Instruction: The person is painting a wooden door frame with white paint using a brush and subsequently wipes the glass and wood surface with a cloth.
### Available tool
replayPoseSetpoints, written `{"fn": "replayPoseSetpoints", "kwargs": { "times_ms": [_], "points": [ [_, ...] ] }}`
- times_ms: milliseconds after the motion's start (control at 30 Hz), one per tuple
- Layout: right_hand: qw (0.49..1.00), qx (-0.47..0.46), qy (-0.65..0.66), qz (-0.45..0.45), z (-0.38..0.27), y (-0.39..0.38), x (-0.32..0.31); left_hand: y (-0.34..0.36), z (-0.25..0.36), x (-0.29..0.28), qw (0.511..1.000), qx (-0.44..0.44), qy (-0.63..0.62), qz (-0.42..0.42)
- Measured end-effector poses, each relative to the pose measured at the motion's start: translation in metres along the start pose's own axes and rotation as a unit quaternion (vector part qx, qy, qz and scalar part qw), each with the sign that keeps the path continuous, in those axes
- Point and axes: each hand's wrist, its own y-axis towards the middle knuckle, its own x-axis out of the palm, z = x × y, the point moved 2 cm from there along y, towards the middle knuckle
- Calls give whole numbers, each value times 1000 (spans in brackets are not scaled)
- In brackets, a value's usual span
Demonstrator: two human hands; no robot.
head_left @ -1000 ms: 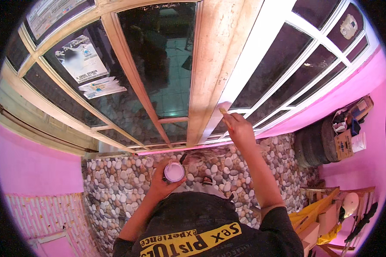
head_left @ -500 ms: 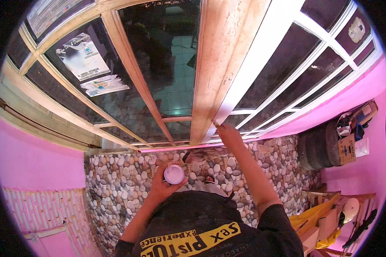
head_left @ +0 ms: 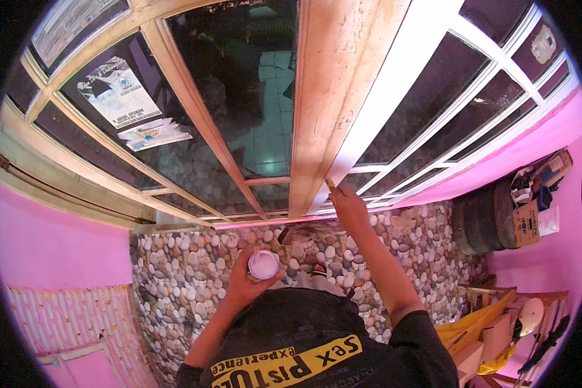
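My right hand (head_left: 348, 205) is closed on a small paintbrush (head_left: 332, 183), its tip at the white painted strip (head_left: 401, 45) of a tall wooden door frame. Beside that strip runs a bare, pale wooden post (head_left: 313, 110). My left hand (head_left: 242, 277) grips a round cup of whitish paint (head_left: 264, 265) low in front of my body. Glass panes (head_left: 239, 77) in bare wood stand left of the post, two torn posters (head_left: 123, 97) among them; panes in white frames (head_left: 427, 110) stand to the right.
Pink walls (head_left: 52, 239) flank me. A pebble-patterned floor (head_left: 174, 271) lies below. At right are stacked tyres (head_left: 482, 220) with cardboard boxes (head_left: 525, 226) and a white bucket (head_left: 548, 220); lower right, wooden racks with yellow cloth (head_left: 472, 323) and a white helmet (head_left: 529, 317).
My right hand with the brush has moved down along the white strip since a second ago, then very slightly right. My left hand holds the paint in nearly the same place.
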Motion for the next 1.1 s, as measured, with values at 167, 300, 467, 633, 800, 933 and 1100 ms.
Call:
{"fn": "replayPoseSetpoints", "kwargs": {
  "times_ms": [167,300,467,633,800,933,1100],
  "points": [
    [995,33,67,72,-13,-34,-19,3,2,-1,1000,-17,18,2],
    [920,180,314,149,7,-46,20,4,3,3,1000,-26,12,-9],
    [689,349,604,196,26,-33,73,8,5,6,999,31,11,-7],
    [690,321,592,266,3,-14,53,9,0,7,1000,-17,-12,-22],
    [729,303,548,279,-11,-37,32,8,1,4,1000,-22,16,-1],
    [698,341,575,257,11,-40,67,13,9,8,999,-33,6,-14],
    [662,331,610,282,0,-7,61,14,10,10,999,-36,1,-14]
  ]
}}
